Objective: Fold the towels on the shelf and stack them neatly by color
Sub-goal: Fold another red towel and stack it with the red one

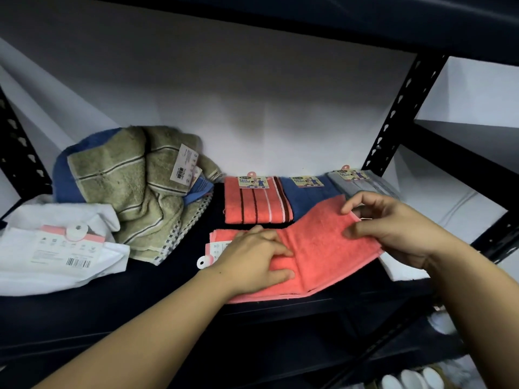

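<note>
A plain coral towel (317, 248) lies on the dark shelf (168, 279) in front of me, partly folded. My left hand (252, 259) presses flat on its left half with straight fingers. My right hand (393, 223) pinches the towel's right edge and lifts it off the shelf. Behind it lie three folded, labelled towels in a row: a coral striped towel (252, 203), a blue towel (306, 195) and a grey towel (362, 183). At the back left sits a crumpled heap with an olive checked towel (134, 186) over another blue towel (64, 175).
A white towel (56, 248) with a barcode label lies at the left edge. A white folded cloth (401, 268) sits under my right wrist. Black slotted uprights (398, 113) frame the shelf. White cups (412, 380) stand on a lower level at bottom right.
</note>
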A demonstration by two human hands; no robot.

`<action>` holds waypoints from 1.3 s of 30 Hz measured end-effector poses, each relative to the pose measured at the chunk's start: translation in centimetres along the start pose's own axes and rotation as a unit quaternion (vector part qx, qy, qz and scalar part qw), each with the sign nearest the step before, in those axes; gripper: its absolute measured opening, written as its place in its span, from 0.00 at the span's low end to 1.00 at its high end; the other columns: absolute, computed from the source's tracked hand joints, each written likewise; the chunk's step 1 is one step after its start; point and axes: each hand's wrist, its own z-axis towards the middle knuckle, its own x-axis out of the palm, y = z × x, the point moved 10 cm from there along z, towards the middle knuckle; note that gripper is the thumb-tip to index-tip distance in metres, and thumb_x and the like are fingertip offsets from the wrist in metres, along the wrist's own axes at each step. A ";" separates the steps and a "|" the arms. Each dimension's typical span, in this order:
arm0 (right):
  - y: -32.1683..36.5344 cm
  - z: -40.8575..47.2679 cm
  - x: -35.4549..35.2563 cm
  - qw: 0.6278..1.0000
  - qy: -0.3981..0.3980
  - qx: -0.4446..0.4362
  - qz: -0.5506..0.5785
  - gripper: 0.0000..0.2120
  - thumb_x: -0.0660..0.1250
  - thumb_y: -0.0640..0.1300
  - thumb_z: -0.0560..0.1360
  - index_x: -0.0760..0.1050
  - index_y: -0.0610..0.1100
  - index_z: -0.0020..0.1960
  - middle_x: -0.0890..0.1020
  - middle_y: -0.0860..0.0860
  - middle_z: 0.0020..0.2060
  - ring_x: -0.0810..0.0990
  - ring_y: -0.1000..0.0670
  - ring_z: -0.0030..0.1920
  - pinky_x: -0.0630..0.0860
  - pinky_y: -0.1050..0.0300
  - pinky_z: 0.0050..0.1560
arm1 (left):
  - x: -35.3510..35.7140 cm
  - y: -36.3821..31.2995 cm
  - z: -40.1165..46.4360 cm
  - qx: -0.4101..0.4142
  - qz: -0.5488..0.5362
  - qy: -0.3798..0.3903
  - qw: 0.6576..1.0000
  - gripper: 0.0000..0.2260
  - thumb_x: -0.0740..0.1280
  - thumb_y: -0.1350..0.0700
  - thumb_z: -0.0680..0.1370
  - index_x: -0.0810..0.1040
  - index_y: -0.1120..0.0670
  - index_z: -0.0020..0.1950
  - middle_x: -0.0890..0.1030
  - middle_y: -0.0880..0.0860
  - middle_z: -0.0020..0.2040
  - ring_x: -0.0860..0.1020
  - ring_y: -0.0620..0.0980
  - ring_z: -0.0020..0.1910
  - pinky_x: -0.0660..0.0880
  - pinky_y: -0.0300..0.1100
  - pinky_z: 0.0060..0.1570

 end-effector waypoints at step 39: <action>-1.5 2.8 16.4 0.871 0.047 -0.099 -0.478 0.40 0.66 0.80 0.65 0.74 0.63 0.71 0.72 0.58 0.73 0.65 0.54 0.75 0.64 0.49 0.77 | -5.1 11.3 -10.0 -0.034 -0.193 -0.097 0.976 0.17 0.74 0.34 0.69 0.87 0.43 0.51 0.80 0.39 0.48 0.79 0.39 0.50 0.77 0.45 0.52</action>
